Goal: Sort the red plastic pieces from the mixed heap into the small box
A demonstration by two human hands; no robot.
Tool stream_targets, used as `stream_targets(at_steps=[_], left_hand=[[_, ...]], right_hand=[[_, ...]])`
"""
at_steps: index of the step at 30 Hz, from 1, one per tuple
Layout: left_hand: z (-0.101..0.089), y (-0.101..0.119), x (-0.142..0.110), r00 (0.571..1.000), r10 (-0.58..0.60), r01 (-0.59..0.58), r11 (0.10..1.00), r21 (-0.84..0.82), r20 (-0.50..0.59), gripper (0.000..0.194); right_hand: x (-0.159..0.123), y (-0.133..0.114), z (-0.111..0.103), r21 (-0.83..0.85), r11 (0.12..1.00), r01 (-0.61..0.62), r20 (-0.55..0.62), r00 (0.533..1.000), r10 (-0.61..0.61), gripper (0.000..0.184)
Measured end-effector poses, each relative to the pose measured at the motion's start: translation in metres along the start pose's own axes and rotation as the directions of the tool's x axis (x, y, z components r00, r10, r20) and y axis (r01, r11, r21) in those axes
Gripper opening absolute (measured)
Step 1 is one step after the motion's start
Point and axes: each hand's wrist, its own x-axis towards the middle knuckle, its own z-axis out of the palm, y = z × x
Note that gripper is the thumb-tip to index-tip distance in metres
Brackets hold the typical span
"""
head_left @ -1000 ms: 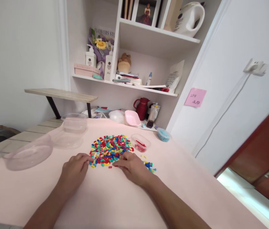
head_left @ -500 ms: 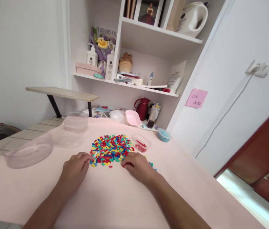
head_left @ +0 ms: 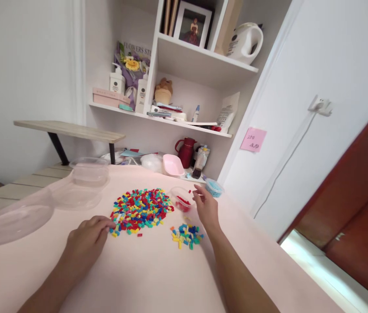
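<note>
A wide pile of small coloured plastic bricks (head_left: 143, 208) lies on the pink tabletop. At its left edge is my left hand (head_left: 88, 239), fingers together and tips against the bricks; anything pinched there is hidden. My right hand (head_left: 207, 206) is raised beside a clear plastic tub (head_left: 174, 195) with red bricks (head_left: 183, 203) in it. Its fingers are apart, with nothing seen between them. A single red brick (head_left: 189, 191) shows just left of those fingertips, over the tub's far rim. Nearer me is a smaller heap of yellow, blue and green bricks (head_left: 187, 234).
Clear empty-looking containers (head_left: 17, 224) stand at the left. A lidded tub of blue pieces (head_left: 214, 188) is at the back right. Behind are a pink basin (head_left: 172, 165), a red jug (head_left: 186, 152) and a bottle (head_left: 200, 163). A wooden riser (head_left: 69, 130) stands back left.
My right hand has moved from the pile's near right edge to the tub's right side, and its fingers have opened. The smaller heap is now uncovered. The view has shifted slightly; my left hand stays at the pile.
</note>
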Motion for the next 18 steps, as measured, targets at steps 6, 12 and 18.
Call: stream_targets(at_steps=[6,12,18], left_hand=[[0.0,0.002,0.0,1.0,-0.01,0.01,1.0,-0.01,0.017,0.036],[-0.003,0.007,-0.004,0.999,0.001,0.0,1.0,-0.018,0.036,0.036],[-0.003,0.008,-0.006,0.999,-0.012,0.012,1.0,-0.007,0.033,0.036]], right_hand=[[-0.011,-0.018,-0.001,0.094,0.995,-0.02,0.005,1.0,0.019,0.032],[-0.044,-0.047,0.022,0.12,0.938,0.326,0.448,0.825,-0.345,0.025],[-0.067,-0.053,0.038,0.079,0.848,0.524,0.693,0.583,-0.424,0.038]])
